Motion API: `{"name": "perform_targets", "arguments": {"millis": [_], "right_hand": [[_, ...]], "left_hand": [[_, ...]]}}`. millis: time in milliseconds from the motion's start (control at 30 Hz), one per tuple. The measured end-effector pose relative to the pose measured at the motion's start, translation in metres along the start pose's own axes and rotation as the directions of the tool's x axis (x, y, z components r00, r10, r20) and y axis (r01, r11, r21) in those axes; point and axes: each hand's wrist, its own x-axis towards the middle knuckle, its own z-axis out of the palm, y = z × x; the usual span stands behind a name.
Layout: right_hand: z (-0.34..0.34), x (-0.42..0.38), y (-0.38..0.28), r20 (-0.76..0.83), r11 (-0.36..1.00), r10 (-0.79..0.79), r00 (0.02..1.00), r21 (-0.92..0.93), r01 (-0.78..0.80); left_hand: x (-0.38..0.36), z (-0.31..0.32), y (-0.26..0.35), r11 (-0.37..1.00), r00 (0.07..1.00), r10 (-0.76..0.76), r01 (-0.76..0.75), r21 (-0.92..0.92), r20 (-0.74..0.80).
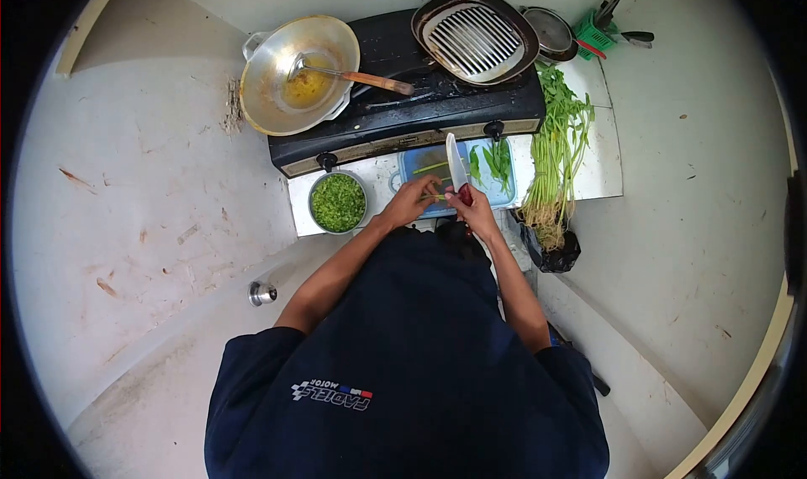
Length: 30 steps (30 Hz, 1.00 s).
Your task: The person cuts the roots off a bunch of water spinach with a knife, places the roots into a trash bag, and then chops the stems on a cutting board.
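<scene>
A knife (pixel 456 161) with a dark red handle is in my right hand (pixel 477 213), its blade pointing away from me over the blue cutting board (pixel 506 195). Beside it, my left hand (pixel 411 200) has its fingers closed on a thin green stalk (pixel 434 197) near the board's front edge. Another green stalk (pixel 431 167) lies farther back on the board. Green leaves (pixel 498 163) rest on the board's right side. To the left of the board sits a round pot (pixel 362 206) full of chopped greens (pixel 338 202).
Behind the board is a black stove (pixel 387 134) with a wok (pixel 261 92) holding a ladle (pixel 374 81) and a grill pan (pixel 475 38). Long-stemmed greens (pixel 557 147) lie at the right, over a black bag (pixel 557 259). A green basket (pixel 593 37) holds utensils.
</scene>
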Motion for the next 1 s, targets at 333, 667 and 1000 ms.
{"name": "perform_targets", "arguments": {"millis": [333, 667, 1000], "right_hand": [[-0.069, 0.018, 0.023, 0.005, 0.998, -0.066, 0.998, -0.013, 0.066], [-0.097, 0.04, 0.041, 0.047, 0.993, -0.081, 0.996, -0.082, 0.085], [-0.076, 0.042, 0.036, -0.057, 0.832, -0.313, 0.948, -0.499, 0.244]], "left_hand": [[0.038, 0.037, 0.008, 0.987, 0.996, 0.027, -0.039, 0.154, 0.08], [0.0, 0.019, -0.029, 0.982, 0.991, -0.064, 0.084, 0.17, -0.118], [-0.006, 0.014, -0.039, 0.968, 0.967, -0.109, 0.156, 0.195, -0.23]]}}
